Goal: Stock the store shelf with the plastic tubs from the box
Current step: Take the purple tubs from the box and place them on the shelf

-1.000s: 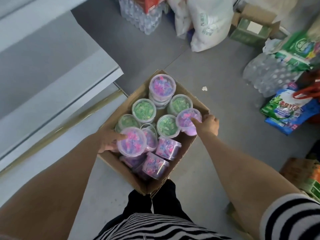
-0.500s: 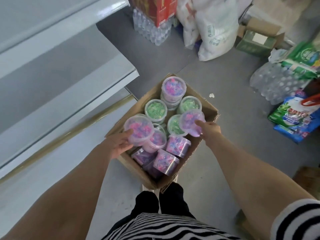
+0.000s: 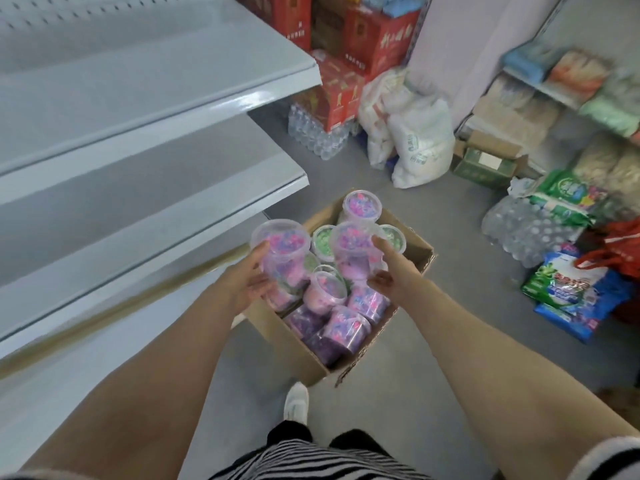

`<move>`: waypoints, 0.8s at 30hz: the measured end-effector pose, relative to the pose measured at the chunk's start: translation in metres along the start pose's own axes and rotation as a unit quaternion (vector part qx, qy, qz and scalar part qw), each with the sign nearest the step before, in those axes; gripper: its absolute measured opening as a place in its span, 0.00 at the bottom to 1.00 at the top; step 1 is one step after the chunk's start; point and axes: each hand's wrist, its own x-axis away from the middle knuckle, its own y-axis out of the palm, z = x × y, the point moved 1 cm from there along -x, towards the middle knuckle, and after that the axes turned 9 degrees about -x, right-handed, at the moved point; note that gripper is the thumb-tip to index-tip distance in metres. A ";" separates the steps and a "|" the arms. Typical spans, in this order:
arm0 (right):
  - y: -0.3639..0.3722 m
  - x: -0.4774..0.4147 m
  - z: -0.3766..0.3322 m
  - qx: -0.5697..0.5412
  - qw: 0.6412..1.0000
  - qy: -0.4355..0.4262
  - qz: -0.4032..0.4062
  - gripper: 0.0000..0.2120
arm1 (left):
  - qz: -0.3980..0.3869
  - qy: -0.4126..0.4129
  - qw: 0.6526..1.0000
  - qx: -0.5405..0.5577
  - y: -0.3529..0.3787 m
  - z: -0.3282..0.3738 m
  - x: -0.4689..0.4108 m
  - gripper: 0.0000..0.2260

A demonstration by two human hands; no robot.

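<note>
Two clear round plastic tubs with snap lids, each packed with pink, purple and blue pieces, are held above the open brown cardboard box (image 3: 420, 252) on the grey floor. The left hand (image 3: 251, 277) curls its fingers around the left tub (image 3: 280, 239), gripping its side. The right hand (image 3: 382, 263) clasps the right tub (image 3: 353, 242) (slightly blurred) between thumb and fingers. More such tubs stay in the box, some upright, some on their sides, along with green-filled tubs (image 3: 323, 239). The bare white metal store shelf (image 3: 194, 194) stands just left of the box.
</note>
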 end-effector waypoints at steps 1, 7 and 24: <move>0.007 0.014 -0.001 0.000 1.000 -0.007 -0.024 0.44 | -0.004 0.016 1.000 0.010 -0.006 0.002 0.014 0.29; 0.045 0.108 0.016 0.003 0.983 -0.041 -0.176 0.27 | 0.028 0.107 0.991 0.076 -0.058 0.003 0.117 0.21; 0.282 0.331 0.144 0.135 0.899 -0.055 -0.414 0.25 | 0.242 0.263 0.916 0.183 -0.337 -0.027 0.361 0.32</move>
